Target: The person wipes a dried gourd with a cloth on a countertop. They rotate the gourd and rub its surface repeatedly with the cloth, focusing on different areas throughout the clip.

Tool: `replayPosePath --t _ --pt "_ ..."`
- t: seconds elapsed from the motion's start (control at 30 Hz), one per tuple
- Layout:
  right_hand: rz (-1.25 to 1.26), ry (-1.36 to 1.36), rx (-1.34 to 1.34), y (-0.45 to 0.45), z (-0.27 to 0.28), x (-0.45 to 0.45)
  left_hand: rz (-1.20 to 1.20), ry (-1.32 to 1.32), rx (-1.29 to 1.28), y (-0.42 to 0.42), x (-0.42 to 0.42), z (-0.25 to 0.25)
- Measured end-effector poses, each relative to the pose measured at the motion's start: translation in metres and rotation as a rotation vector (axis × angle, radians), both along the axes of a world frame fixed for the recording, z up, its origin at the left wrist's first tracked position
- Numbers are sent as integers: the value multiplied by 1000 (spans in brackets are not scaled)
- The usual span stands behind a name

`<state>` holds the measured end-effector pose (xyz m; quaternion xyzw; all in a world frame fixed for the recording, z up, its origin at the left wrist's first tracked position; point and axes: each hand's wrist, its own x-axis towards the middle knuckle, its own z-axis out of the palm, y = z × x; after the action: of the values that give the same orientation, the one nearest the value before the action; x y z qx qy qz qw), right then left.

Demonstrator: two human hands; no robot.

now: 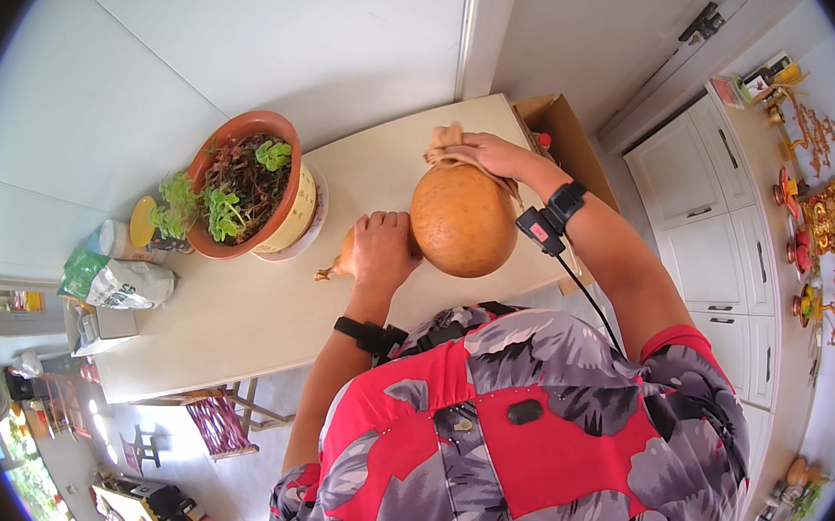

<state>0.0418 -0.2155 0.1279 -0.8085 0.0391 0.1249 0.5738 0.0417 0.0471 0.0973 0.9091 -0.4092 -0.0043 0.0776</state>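
Note:
A large orange-brown bottle gourd point(463, 222) lies on its side on the cream tabletop point(242, 319), its round bulb towards the right. My left hand point(384, 248) grips the gourd around its narrow waist. The smaller bulb and dry stem poke out to the left of that hand. At the bulb's far side, my right hand point(486, 154) holds a crumpled tan cloth point(448, 144) against the skin. Part of the cloth hangs along the bulb's right side, beneath my fingers.
A potted plant point(281, 209) on a saucer stands left of the gourd, by the wall. Further left are a green-and-white bag point(125, 281) and several containers. A cardboard box point(564, 141) sits beyond the table's right end; a folding stool point(222, 426) is below the front edge.

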Motion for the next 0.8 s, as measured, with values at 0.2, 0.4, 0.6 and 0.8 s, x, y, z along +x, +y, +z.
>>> replayPosePath --t 0.2,0.4,0.6,0.8 --pt "-457 411 385 -9 -38 -62 4 -2 -49 2 2 -4" --pt "-588 365 933 2 -97 -136 -49 27 -24 4 7 -2" --pt "-527 457 1166 35 -124 -189 -55 92 35 -4 14 7" --pt "20 172 421 62 -24 -168 -52 95 40 -3 20 9"
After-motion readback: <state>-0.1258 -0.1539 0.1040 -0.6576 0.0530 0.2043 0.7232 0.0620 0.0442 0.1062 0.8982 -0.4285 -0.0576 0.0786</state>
